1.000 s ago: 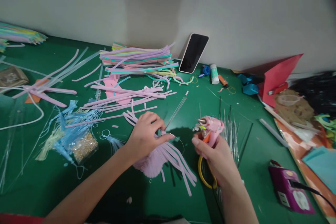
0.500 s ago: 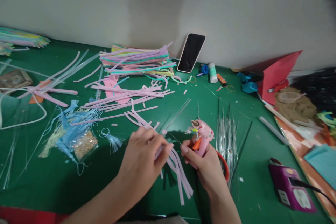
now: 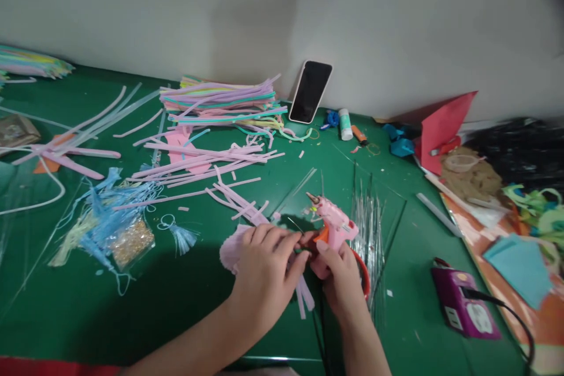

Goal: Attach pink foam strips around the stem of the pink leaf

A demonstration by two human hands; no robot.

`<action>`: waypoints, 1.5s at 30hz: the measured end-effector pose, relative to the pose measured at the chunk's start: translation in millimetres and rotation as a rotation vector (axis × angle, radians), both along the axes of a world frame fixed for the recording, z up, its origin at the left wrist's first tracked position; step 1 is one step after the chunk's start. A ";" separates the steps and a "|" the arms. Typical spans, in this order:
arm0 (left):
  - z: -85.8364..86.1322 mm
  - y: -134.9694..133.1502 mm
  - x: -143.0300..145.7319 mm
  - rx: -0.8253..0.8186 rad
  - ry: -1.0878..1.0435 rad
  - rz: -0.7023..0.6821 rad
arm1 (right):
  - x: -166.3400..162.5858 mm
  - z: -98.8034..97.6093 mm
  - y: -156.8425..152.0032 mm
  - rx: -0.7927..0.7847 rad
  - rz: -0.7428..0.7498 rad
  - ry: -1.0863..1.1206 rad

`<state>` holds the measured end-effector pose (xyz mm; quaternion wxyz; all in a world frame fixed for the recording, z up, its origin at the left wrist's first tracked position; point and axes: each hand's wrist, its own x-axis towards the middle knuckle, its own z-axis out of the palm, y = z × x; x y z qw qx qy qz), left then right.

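Note:
My right hand (image 3: 339, 273) is wrapped round the grip of a pink glue gun (image 3: 331, 224) with an orange trigger, its metal tip pointing up and left. My left hand (image 3: 264, 267) is closed in a pinch on a bundle of lilac pipe cleaners (image 3: 233, 249) beside the gun; the fluffy end sticks out left of my fingers and loose strands hang below them. A thin wire (image 3: 294, 224) rises from between the two hands. Both hands meet over the green table (image 3: 211, 311).
Loose pink pipe cleaners (image 3: 207, 161) and a pastel stack (image 3: 220, 103) lie behind. A phone (image 3: 309, 91) leans on the wall. Clear thin sticks (image 3: 368, 223) lie right of the gun. A purple power strip (image 3: 465, 305), red paper (image 3: 443, 129) and blue tassels (image 3: 110, 205) are around.
Both hands have drawn nearer to me and closer together. The glue gun has tipped so its nozzle points up-left, and my left hand now bunches the lilac bundle against it.

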<state>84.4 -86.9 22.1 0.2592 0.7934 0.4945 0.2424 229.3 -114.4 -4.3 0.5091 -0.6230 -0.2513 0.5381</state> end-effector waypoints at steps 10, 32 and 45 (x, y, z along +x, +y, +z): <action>-15.6 -17.0 -3.3 0.164 0.386 -0.036 | 0.6 -0.8 0.0 -0.075 0.035 -0.193; -17.4 49.2 -44.2 0.014 0.502 0.021 | 9.7 -0.7 2.8 -0.142 -0.053 -0.514; -32.5 58.4 -28.1 0.121 0.303 0.078 | 18.9 -10.3 -4.4 -0.160 -0.063 -0.499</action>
